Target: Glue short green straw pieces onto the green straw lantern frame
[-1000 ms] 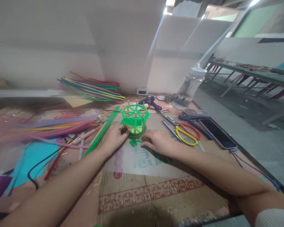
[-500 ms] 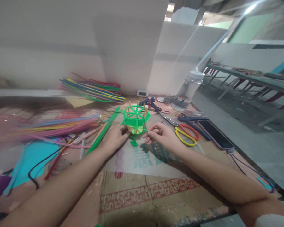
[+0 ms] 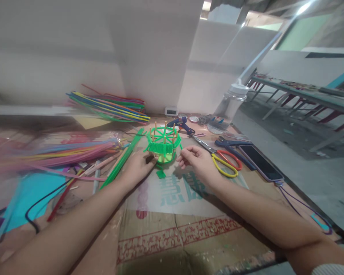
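A small round frame of green pipe cleaners stands on the table, with upright wooden sticks around it and spoke-like strands across its top. My left hand is closed at its lower left edge, thumb and finger gripping near the base. On the other side, my right hand is pinched at a short green pipe cleaner end sticking out from the frame; the fingertips partly hide it. A small green piece lies just in front of the frame.
Scissors, pliers and a phone lie to the right. Behind are a glue gun and a water bottle. Green pipe cleaners and coloured bundles lie left; a printed plastic sheet lies in front.
My right hand has drawn slightly away from the frame, and the green pipe cleaner end now points upward. My left hand stays at the base. The view has shifted slightly.
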{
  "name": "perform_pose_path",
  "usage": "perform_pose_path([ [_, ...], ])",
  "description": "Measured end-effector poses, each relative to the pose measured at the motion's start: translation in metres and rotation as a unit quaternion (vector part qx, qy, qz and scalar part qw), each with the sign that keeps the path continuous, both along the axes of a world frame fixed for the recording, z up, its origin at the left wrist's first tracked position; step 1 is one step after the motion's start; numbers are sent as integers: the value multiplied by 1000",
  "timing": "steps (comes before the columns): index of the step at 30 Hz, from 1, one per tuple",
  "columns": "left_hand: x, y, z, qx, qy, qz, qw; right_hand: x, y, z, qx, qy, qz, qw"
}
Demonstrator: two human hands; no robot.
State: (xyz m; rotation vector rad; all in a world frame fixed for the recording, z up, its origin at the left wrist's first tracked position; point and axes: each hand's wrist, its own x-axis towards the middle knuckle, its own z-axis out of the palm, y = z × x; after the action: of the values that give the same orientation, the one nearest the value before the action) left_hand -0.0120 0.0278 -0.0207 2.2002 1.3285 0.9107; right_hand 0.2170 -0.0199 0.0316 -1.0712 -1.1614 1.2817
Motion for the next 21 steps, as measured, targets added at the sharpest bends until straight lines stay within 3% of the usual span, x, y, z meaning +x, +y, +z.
perform_pose_path([
  [21,-1,2,-5,3,19,1,1000,-18,5,-4,62,-104,-48,992],
])
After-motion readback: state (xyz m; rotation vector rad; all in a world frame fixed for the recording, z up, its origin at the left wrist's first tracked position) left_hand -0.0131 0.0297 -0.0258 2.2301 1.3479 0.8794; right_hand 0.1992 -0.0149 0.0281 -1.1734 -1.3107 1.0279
